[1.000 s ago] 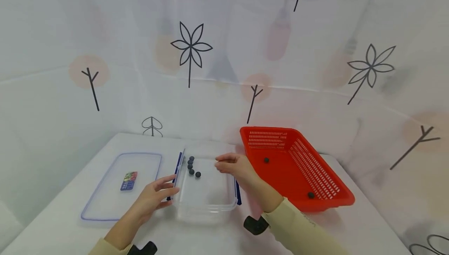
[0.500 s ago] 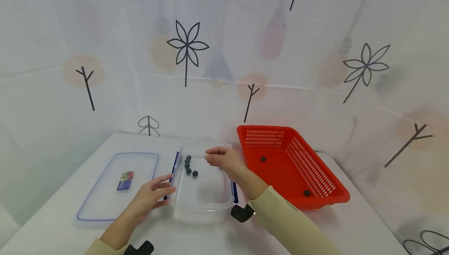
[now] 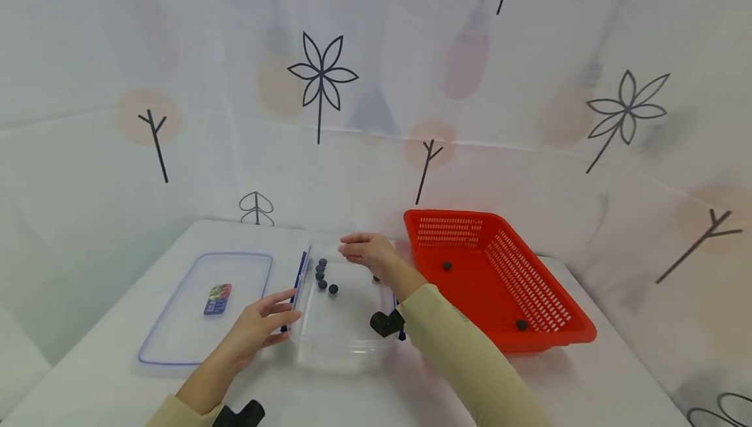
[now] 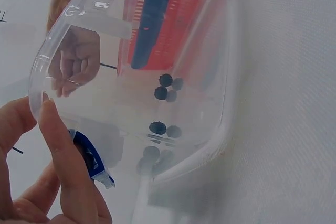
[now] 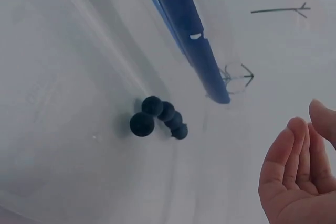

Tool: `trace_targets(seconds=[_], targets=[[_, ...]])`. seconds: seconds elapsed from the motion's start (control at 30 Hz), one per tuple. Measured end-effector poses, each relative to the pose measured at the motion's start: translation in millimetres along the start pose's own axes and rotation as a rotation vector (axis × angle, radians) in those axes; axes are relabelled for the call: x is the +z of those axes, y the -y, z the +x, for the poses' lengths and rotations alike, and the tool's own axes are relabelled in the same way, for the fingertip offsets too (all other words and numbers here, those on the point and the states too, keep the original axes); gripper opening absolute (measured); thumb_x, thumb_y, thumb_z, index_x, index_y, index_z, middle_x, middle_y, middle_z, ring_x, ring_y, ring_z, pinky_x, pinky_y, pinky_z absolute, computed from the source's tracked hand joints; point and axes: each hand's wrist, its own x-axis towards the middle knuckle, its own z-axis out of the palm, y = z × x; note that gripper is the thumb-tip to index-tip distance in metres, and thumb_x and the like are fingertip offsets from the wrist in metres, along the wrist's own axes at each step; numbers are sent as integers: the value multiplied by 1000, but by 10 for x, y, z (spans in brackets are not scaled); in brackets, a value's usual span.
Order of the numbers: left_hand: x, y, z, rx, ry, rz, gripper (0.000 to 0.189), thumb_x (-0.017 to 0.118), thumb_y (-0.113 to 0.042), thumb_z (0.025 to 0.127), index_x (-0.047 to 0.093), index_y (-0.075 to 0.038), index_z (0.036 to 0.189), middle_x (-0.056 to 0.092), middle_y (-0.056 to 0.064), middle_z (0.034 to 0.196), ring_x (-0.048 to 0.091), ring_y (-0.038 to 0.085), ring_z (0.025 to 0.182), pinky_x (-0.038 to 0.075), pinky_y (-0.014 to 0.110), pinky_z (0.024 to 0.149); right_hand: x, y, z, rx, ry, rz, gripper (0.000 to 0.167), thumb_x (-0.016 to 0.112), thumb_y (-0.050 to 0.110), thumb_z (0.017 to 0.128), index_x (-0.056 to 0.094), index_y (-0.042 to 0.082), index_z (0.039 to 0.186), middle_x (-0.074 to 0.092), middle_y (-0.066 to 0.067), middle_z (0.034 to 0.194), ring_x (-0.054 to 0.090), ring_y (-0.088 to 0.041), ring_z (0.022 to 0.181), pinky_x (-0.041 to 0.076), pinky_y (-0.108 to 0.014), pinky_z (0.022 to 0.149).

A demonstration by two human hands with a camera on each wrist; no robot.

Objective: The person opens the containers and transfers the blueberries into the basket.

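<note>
Container rim (image 3: 343,350) touches left grip (image 3: 260,329).

Head view high, facing forward-down; wrist views close, angled; all share clear box (image 3: 343,348).

On my feed this looks like a staged corner: a white table (image 3: 341,401) against a creased cloth (image 3: 376,172) printed with plants.
</note>
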Motion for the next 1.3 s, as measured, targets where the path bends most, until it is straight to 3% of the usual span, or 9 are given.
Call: trace_targets(seconds=[0.17, 0.3, 0.47, 0.77, 0.93, 1.3], targets=[[6, 0, 6, 3, -4, -3, 53, 69, -15, 84, 50, -8, 134, 47, 20, 127, 55, 23, 94, 54, 33, 74, -13, -38, 176, 40, 15, -42, 32, 66, 5, 86, 60, -2, 116, 62, -13, 108, 58, -30, 104, 45, -35, 93], [15, 4, 2, 0, -3, -6, 53, 69, -14, 84, 50, -7, 133, 47, 21, 126, 56, 25, 93, 54, 33, 73, -14, -111, 254, 64, 22, -199, 32, 69, 9, 84, 63, 2, 114, 63, -11, 104, 54, -34, 109, 42, -40, 97], [42, 4, 8, 9, 10, -18, 53, 69, -16, 84, 51, -7, 133, 48, 21, 126, 57, 28, 94, 54, 34, 73, 2, -229, 311, 69, 13, -417, 28, 74, 13, 79, 67, 7, 105, 65, -5, 93, 57, -28, 95, 42, -44, 94], [26, -29, -6, 9, 10, -17, 56, 72, -18, 82, 51, -8, 133, 48, 20, 125, 57, 28, 95, 54, 35, 74, 48, -325, 373, 105, 101, -621, 23, 75, 6, 78, 69, 4, 99, 64, -5, 87, 57, -24, 84, 45, -41, 90], [-6, -24, -4, 10, 13, -19, 57, 71, -17, 83, 49, -7, 134, 48, 21, 126, 57, 27, 94, 54, 35, 73, 88, -311, 369, 115, 161, -689, 22, 74, 3, 77, 69, 4, 99, 64, -4, 84, 56, -20, 81, 45, -39, 90], [-40, -24, 0, 15, 6, -10, 52, 68, -14, 85, 51, -7, 133, 49, 21, 125, 58, 27, 94, 54, 35, 73, 163, -361, 464, 65, 250, -833, 23, 73, 0, 76, 70, 5, 98, 61, -2, 82, 53, -14, 72, 48, -24, 69]])
